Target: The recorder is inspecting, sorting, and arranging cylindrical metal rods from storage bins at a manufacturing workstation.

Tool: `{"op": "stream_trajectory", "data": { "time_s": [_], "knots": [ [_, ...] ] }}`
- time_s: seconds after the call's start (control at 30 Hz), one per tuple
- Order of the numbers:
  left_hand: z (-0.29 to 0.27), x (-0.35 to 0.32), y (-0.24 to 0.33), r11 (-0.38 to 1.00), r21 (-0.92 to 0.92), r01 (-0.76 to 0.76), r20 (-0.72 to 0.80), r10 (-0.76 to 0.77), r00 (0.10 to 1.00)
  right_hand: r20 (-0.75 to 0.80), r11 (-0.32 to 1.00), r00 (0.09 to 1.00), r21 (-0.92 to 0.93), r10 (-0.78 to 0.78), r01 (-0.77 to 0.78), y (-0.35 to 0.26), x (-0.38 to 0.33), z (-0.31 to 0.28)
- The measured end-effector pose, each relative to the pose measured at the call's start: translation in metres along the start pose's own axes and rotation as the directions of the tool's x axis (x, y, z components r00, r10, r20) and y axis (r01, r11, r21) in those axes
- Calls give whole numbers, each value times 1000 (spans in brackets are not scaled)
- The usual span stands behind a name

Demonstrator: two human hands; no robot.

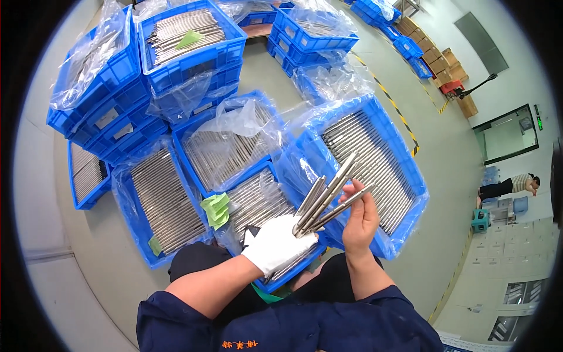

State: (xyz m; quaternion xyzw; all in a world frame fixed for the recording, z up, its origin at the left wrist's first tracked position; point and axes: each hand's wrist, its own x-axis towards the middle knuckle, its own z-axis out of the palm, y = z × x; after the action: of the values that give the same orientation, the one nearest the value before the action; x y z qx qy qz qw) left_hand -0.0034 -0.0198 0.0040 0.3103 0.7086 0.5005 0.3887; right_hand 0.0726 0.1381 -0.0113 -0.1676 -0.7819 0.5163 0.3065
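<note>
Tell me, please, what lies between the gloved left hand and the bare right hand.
The head view shows metal rods there, spread from the left hand toward the right hand.

Factory workshop, stacked blue crates (202, 69) of metal rods (179, 28), striped floor tape (399, 114), red pallet jack (451, 88)

Smooth, glossy metal rods (326, 193)

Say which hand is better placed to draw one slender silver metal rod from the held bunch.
Likely the bare right hand: its fingers are at one rod; the white-gloved left hand grips the bunch.
</note>
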Motion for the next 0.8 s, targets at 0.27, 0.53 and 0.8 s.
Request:
{"op": "stream_trajectory", "data": {
  "time_s": [0.27, 0.53, 0.8],
  "knots": [
    [2, 10, -8, 998, -69, 12, -95, -19, 995, -10, 986, 998, -152, -69, 67, -4, 13, 7],
    [10, 7, -26, 970, -217, 109, -87, -131, 988, 151, 993, 987, 93, 59, -74, 4, 5, 5],
    [1, 3, -4, 961, -197, 193, 51, -187, 981, 660, 753, 731, 389, 175, -531, 5, 30, -45]
  ]
}}
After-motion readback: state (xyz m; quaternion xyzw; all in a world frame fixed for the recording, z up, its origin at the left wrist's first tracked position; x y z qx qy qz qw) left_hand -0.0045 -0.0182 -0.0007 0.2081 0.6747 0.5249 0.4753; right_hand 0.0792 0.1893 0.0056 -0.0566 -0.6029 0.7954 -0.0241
